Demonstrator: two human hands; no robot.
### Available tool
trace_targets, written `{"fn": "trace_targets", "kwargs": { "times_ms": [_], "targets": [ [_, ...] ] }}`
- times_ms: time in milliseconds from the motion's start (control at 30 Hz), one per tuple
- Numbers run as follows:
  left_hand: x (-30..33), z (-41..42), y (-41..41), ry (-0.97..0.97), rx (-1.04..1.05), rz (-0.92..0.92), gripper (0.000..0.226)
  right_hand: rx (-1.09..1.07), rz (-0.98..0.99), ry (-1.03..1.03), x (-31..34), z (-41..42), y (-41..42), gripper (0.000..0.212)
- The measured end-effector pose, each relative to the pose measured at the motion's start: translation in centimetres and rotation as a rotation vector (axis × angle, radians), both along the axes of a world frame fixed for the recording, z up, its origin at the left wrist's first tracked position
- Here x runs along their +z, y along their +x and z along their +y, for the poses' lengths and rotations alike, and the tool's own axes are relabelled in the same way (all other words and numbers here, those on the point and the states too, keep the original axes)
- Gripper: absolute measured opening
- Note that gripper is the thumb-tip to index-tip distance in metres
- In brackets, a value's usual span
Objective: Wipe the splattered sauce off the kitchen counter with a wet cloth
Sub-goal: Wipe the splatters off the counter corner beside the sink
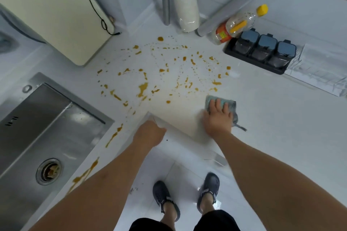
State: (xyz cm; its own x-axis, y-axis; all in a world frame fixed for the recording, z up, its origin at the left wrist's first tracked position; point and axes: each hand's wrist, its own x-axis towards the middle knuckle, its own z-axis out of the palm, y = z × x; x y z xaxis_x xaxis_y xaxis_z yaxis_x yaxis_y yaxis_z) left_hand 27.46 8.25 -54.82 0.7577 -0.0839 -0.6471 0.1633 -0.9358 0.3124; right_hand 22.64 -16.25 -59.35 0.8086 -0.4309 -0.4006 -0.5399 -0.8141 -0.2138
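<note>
Orange-brown sauce spatter covers the middle of the white corner counter, with more streaks along the sink's edge. My right hand lies flat, fingers spread, pressing a blue-grey cloth onto the counter at the spatter's near right side. The counter patch just behind the cloth looks smeared and wet. My left hand rests curled on the counter's inner corner edge and holds nothing I can see.
A steel sink with a drain lies at left. A cream cutting board leans at the back left. A utensil cup, a foil roll, two bottles and a black spice-jar rack stand at the back.
</note>
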Motion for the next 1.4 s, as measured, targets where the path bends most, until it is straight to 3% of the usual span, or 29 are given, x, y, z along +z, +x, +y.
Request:
{"fn": "trace_targets", "kwargs": {
  "times_ms": [167,267,333,467,567,667,733,800,967,1133,1200,1400],
  "targets": [
    [-0.2,-0.6,-0.1,0.022,-0.089,-0.03,0.021,0.218,-0.033,0.055,0.4,9.4,1.8,0.059],
    [-0.4,-2.0,0.0,-0.005,-0.098,-0.072,0.018,0.347,-0.071,0.08,0.4,8.6,-2.4,0.057],
    [-0.3,-3.3,0.0,-0.037,-0.095,-0.16,0.015,0.307,-0.09,0.085,0.0,5.7,-6.2,0.056],
    [-0.8,-7.5,-0.6,-0.114,-0.106,-0.215,0.02,-0.007,-0.091,-0.016,0.1,-2.6,-15.6,0.062],
    [-1.8,-8.9,-1.1,-0.047,-0.174,-0.193,0.02,-0.401,-0.003,-0.08,-0.5,-8.7,-20.9,0.068],
    [-2.7,-8.8,-0.7,0.049,-0.269,-0.141,0.029,-0.945,0.012,-0.086,-0.4,-10.3,-19.3,0.069],
    [-3.3,-8.2,0.0,0.04,-0.265,-0.132,0.021,-1.068,-0.002,-0.005,-0.1,-8.4,-15.3,0.069],
    [-3.8,-7.7,0.6,0.008,-0.195,-0.149,0.023,-0.961,-0.03,0.056,0.5,-5.6,-11.2,0.07],
    [-3.6,-7.0,1.0,-0.044,-0.04,-0.218,0.024,-0.437,-0.049,0.043,0.0,2.2,-4.1,0.065],
    [-3.0,-8.4,1.4,0.059,0.148,-0.162,0.054,0.201,-0.085,0.104,0.3,3.6,-3.3,0.07],
    [-2.2,-8.8,1.5,0.12,0.198,-0.125,0.068,0.218,-0.099,0.074,-0.1,0.3,-3.7,0.063],
    [-1.3,-10.3,0.3,0.167,0.335,-0.063,0.104,-0.056,-0.069,-0.041,-0.5,-12.8,-1.4,0.061]
  ]
}}
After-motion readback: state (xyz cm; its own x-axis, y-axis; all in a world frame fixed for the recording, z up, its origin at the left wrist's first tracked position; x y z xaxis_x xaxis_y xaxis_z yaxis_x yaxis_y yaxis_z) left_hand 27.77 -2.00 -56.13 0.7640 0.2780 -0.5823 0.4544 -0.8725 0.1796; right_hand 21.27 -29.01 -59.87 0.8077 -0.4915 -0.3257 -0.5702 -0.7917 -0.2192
